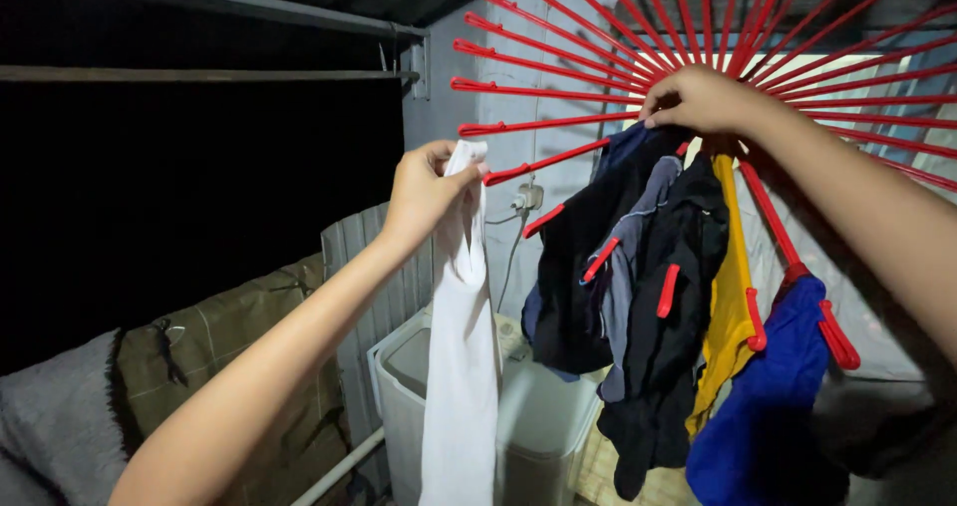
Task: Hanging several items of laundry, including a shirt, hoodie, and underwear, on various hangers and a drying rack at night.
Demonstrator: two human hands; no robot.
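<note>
Head view: the left hand (pixel 424 189) has its fingers clenched on the top of one white garment (pixel 461 346), which hangs above an open washing machine (pixel 543 421). The right hand (pixel 698 100) grasps a spoke at the hub of one red radial drying rack (pixel 598 67), where about five garments hang: black, grey, black, yellow and blue.

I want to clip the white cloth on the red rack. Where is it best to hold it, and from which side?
Hold the white cloth at its bunched top edge, where the left hand already pinches it, coming from the left. The rest hangs long and limp, and a red arm's clip sits just right of that edge.
</note>
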